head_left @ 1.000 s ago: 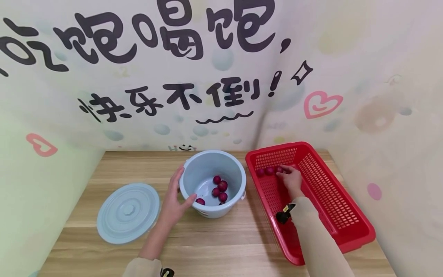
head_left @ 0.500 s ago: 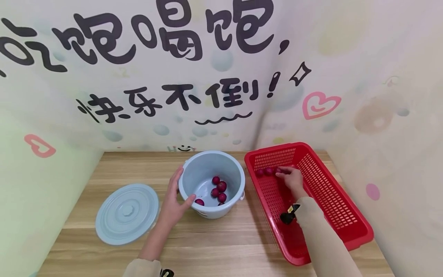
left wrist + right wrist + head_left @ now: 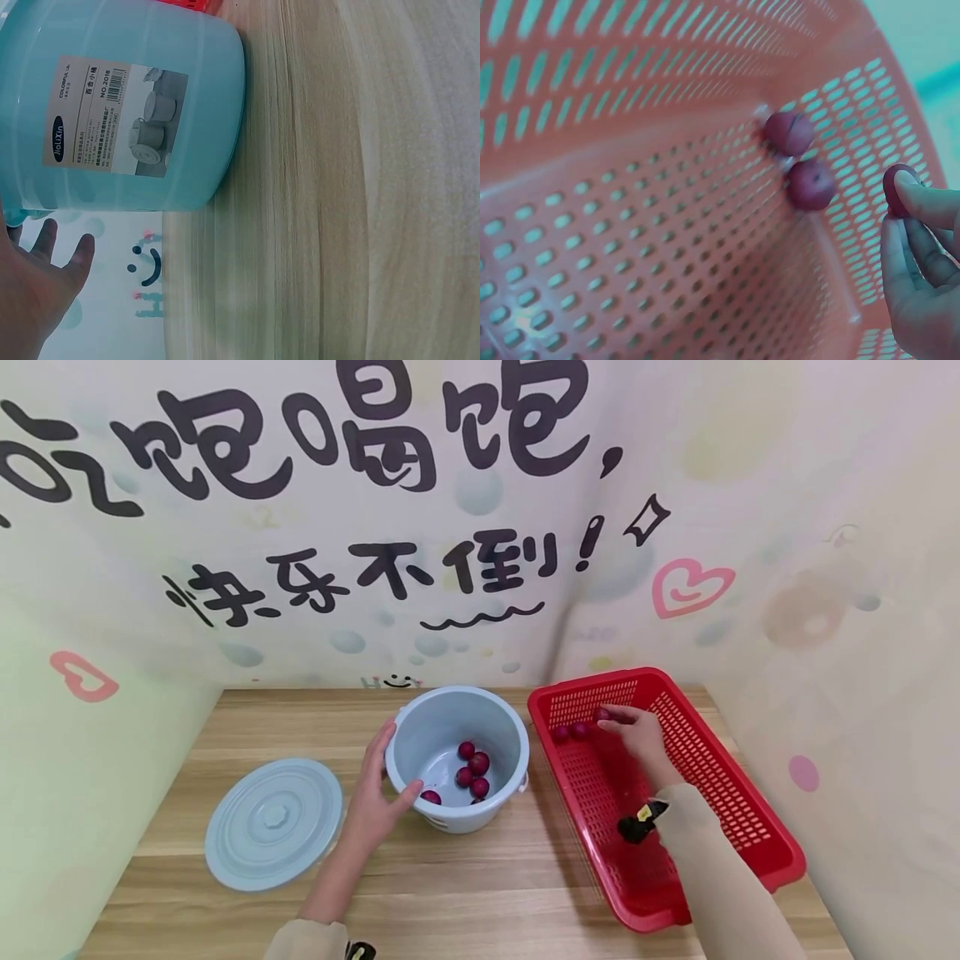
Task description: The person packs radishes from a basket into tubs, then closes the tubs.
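Note:
My right hand [image 3: 637, 735] pinches a small round dark red-purple fruit [image 3: 899, 191] between thumb and fingertips, inside the red plastic basket [image 3: 600, 852]. Two more such fruits [image 3: 810, 185] lie against the basket's end wall, just left of that hand in the head view. My left hand [image 3: 378, 785] rests at the left side of a light blue bucket [image 3: 468, 817], thumb at its front rim and fingers spread along its outside. Several of the same red-purple fruits [image 3: 478, 763] lie on the bucket's bottom.
A round light blue lid [image 3: 273, 823] lies on the wood-grain table [image 3: 480, 893], left of the left forearm. A wall [image 3: 360, 643] with black lettering stands behind the table. The basket's slotted side wall [image 3: 615, 82] rises beside the right hand.
My right hand has lifted the fruit slightly up and away from the two others beside it. My left hand stays at the bucket.

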Demonstrator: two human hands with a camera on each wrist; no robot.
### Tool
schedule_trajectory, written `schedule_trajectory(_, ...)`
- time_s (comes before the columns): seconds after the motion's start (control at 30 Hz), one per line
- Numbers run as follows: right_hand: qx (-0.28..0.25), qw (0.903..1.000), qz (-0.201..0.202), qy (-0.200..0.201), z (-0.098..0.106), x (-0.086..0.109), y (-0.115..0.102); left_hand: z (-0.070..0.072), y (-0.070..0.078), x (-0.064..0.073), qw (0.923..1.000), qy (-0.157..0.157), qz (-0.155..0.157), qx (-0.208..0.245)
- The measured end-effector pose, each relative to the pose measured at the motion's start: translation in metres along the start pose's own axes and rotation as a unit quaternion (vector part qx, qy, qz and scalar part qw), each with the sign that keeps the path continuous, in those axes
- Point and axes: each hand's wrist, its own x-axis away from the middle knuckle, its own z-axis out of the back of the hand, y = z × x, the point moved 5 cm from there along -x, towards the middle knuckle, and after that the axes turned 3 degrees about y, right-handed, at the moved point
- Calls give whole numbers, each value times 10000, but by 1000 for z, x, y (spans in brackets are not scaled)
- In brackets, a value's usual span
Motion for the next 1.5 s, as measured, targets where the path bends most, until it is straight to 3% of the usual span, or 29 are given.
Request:
schedule_trajectory(0.57, -88, 9897, 1298, -590, -5, 38, -72, 0, 0, -1, 10000, -22, -28, -29)
schedule_trajectory(1.13, -398, 9737, 1842, -1284, -45, 78, -122, 0, 0, -1, 10000, -42, 22, 38)
schedule_trajectory(1.5, -768, 9591, 2191, -1620, -68, 98, -139, 2, 1, 1, 10000, -10, -8, 90)
